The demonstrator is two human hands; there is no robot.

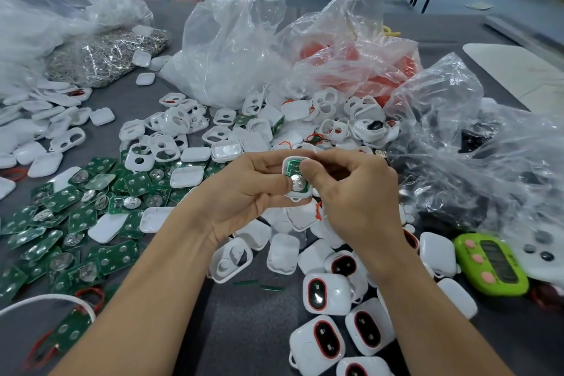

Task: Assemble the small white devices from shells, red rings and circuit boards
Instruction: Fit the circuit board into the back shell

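Note:
Both hands hold one white shell (295,178) above the middle of the table; a green circuit board with a round silver cell lies inside it. My left hand (244,192) grips the shell from the left, thumb on its lower edge. My right hand (351,189) pinches it from the right, thumb pressing on the board. Loose green circuit boards (76,217) cover the table's left side. Empty white shells (189,134) are heaped behind the hands. Several assembled devices with red rings (329,314) lie at the front right.
Clear plastic bags stand at the back: one with metal clips (103,58), one empty-looking (232,49), one with red parts (360,64), one with dark parts (464,137). A green timer (491,262) lies at the right. A white cable (45,302) curves at the front left.

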